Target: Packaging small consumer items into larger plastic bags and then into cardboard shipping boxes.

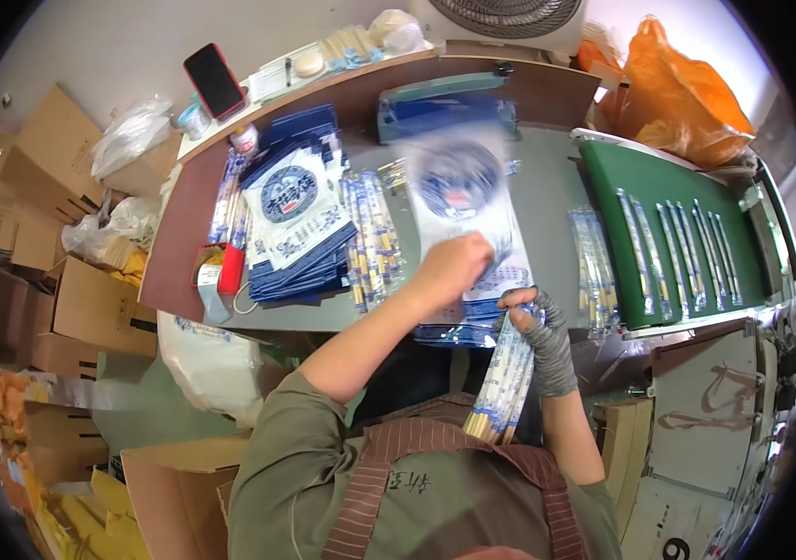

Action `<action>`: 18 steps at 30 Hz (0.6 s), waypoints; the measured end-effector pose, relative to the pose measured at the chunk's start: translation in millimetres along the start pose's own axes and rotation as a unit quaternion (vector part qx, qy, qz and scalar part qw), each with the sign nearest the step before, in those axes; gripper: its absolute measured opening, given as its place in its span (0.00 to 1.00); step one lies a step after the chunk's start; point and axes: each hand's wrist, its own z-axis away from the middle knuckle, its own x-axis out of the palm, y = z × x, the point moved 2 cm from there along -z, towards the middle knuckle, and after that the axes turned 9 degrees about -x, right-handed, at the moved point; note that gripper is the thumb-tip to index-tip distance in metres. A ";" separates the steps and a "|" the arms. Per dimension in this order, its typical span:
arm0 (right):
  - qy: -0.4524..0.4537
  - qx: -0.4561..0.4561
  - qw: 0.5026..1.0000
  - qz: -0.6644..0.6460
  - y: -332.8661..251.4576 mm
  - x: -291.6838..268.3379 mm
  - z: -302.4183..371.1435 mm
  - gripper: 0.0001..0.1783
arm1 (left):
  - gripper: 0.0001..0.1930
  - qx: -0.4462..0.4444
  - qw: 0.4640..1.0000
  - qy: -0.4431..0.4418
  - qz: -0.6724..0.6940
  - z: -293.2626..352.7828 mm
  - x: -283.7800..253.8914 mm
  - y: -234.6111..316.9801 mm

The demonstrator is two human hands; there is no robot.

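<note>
My left hand, bare, is closed at the lower part of a white bag with a round blue print; the bag's upper end is smeared by motion. Under it lie more blue-and-white bags at the table's front edge. My right hand, in a grey striped fingerless glove, is closed around a bundle of wrapped chopsticks, whose bare ends point down toward my apron. The bundle's top is close to the bags' lower right corner.
Left of me lie a stack of printed bags and wrapped chopsticks. More wrapped chopsticks lie to the right, beside a green board bearing several packets. A phone, an orange bag and a fan stand behind.
</note>
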 end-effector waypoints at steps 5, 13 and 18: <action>-0.050 -0.066 0.991 0.102 -15.8 17.9 -7.5 0.15 | 0.11 0.076 0.992 -0.037 -0.089 17.6 48.1 -19.6; -0.104 -0.148 0.972 0.147 -5.7 23.7 -23.0 0.10 | 0.15 0.156 0.963 -0.151 0.160 -12.4 27.6 -10.9; -0.048 -0.096 0.993 0.049 25.8 -6.6 -29.6 0.07 | 0.08 0.027 0.938 -0.206 0.278 -3.9 52.3 -16.7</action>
